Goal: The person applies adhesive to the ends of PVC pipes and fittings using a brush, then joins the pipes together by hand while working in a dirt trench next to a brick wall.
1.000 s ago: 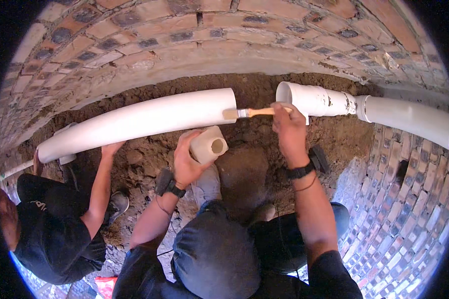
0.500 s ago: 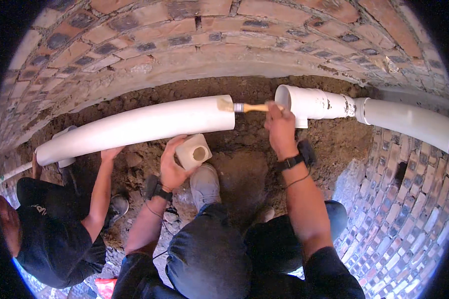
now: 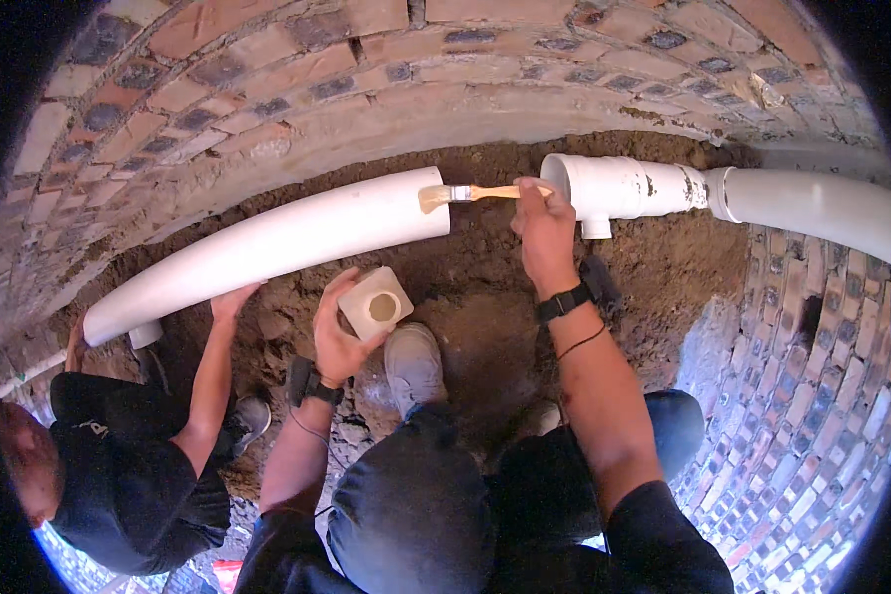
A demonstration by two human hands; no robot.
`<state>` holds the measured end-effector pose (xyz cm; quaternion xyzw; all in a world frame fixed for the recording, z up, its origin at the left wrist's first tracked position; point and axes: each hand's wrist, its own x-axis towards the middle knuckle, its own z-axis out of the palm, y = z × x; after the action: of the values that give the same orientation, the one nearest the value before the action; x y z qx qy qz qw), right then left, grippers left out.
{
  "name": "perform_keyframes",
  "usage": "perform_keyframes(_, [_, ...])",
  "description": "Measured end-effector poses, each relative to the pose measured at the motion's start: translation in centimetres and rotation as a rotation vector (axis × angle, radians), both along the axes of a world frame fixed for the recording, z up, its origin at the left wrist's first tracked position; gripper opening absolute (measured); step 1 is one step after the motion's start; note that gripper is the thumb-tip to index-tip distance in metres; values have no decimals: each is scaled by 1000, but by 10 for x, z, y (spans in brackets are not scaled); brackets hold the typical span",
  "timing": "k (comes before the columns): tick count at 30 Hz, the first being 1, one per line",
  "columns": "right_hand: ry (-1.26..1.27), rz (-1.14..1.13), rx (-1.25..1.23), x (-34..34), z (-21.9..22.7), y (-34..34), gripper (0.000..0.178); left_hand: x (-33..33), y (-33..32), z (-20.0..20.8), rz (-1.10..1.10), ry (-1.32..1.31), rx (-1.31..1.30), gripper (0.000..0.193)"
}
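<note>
My right hand (image 3: 546, 228) is closed round the wooden handle of a paintbrush (image 3: 485, 192). Its pale bristles lie on the upper side of a white plastic pipe (image 3: 287, 241), close to the pipe's open right end. In my left hand (image 3: 339, 332) is a squarish whitish plastic bottle (image 3: 374, 303), its round open mouth facing up; it is held below the pipe end. To the right, apart from that pipe end, lies a white pipe fitting (image 3: 619, 188) with an open socket and a short side branch pointing down.
A co-worker (image 3: 134, 465) crouches at the left, both hands at the pipe's far left part. A white pipe (image 3: 812, 203) runs right from the fitting. Brown soil (image 3: 485, 327) lies below, between a brick wall (image 3: 366, 69) and brick paving (image 3: 792, 396).
The brush has shifted slightly left and up with my right hand, still at the pipe's end. The long pipe's left part sits a little lower in view.
</note>
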<state>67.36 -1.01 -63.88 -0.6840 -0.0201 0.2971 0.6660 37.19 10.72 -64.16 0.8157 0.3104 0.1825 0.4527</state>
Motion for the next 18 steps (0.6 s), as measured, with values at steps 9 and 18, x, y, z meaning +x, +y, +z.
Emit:
perform_keyframes(9, [-3, 58, -24, -22, -2, -25, 23, -4, 6, -11, 34, -31, 38, 79])
perform_keyframes(18, [24, 105, -63, -40, -32, -65, 21, 2, 10, -6, 23, -29, 35, 80])
